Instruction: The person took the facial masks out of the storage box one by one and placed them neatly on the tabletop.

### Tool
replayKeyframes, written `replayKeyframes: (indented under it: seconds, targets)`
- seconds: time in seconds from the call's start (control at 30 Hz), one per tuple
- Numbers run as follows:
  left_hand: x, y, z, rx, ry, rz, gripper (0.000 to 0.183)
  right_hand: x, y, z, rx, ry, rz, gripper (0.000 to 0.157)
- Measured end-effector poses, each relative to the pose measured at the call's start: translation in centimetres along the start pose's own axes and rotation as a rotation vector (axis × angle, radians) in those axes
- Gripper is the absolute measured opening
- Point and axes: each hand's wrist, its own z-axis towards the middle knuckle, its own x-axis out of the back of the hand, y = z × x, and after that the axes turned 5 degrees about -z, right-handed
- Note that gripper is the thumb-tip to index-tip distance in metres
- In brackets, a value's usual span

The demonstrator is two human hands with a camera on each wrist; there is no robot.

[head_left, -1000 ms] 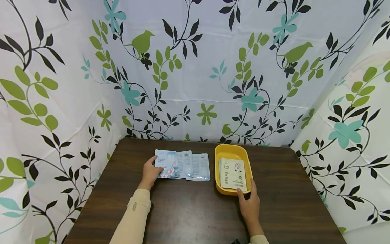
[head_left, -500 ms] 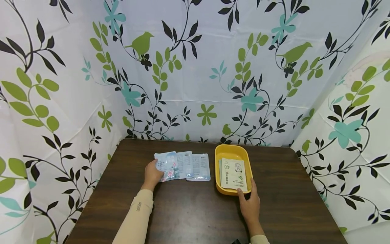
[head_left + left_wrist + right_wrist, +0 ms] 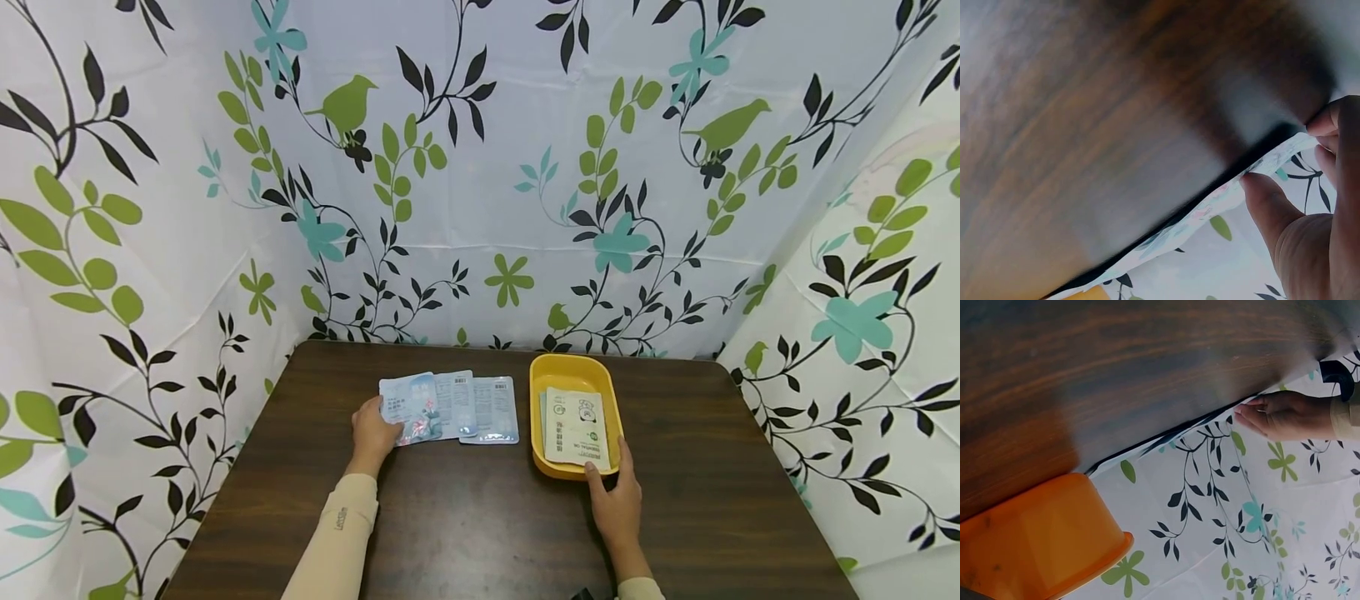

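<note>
At the left of a row of flat light-blue packets, my left hand (image 3: 375, 432) holds a packet (image 3: 414, 408) with pink flowers and lettering on its face. Its thumb (image 3: 1266, 200) is at the near edge, and the fingers reach along the left side. This packet overlaps a second packet (image 3: 454, 404), which overlaps a third packet (image 3: 492, 410); both show printed text and barcodes. My right hand (image 3: 617, 504) grips the near right corner of a yellow tray (image 3: 564, 367), thumb and fingers on two sides of it. Inside lie cream-coloured packets (image 3: 576, 427), with a pale green one partly hidden beneath.
The dark wooden table (image 3: 472, 533) meets a patterned curtain (image 3: 450, 208) along its back edge, with curtain at both sides too. The yellow tray's outer wall (image 3: 1041, 531) shows in the right wrist view.
The flowered packet has turned slightly, its left end shifting toward me. My left thumb has moved from its face to its near edge. My right hand and the tray have stayed in place.
</note>
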Motion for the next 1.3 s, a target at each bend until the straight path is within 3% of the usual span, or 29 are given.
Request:
replayKeyframes:
  seconds: [0.47,0.83,1.03,1.3]
  targets:
    - [-0.1,0.3,-0.2,-0.014,0.021,-0.024,0.071,0.2,-0.1,0.0,0.005,0.004,0.005,0.081]
    - [0.1,1.6,0.0,-0.035,0.163,-0.227,0.067,0.2,-0.1,0.0,0.004,-0.009,0.013,0.081]
    - [0.6,3.1,0.2,0.0,0.159,-0.327,0.069,0.2,-0.1,0.1,0.009,-0.002,0.026,0.081]
    - [1.1,7.1,0.6,-0.046,0.126,-0.416,0.069,0.2,0.1,0.1,0.005,-0.002,0.02,0.081]
